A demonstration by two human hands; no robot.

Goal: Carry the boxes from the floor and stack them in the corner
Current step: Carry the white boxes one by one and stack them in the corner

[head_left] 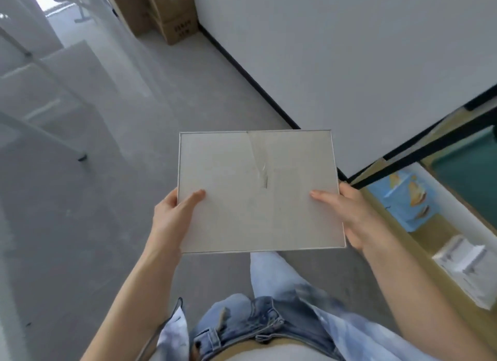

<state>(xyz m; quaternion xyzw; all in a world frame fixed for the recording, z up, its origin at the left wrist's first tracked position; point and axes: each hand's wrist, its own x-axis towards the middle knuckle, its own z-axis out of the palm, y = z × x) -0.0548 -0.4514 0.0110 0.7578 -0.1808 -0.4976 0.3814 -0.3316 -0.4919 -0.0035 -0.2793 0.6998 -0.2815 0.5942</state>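
Both hands are gripping a flat grey box (259, 191) above the floor (161, 118): left hand (172, 212) and right hand (355, 215) each clamping a side edge, thumbs on top. Brown boxes (166, 10) are sitting stacked in the far corner.

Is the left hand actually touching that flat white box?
Touching. The head view shows the left hand gripping the box's left edge, thumb lying on its top.

I see grey carpet floor (150, 134). Brown cardboard boxes (172, 16) stand stacked on it in the far corner against the white wall (336, 51). Table foot (82, 157) rests on it, left.
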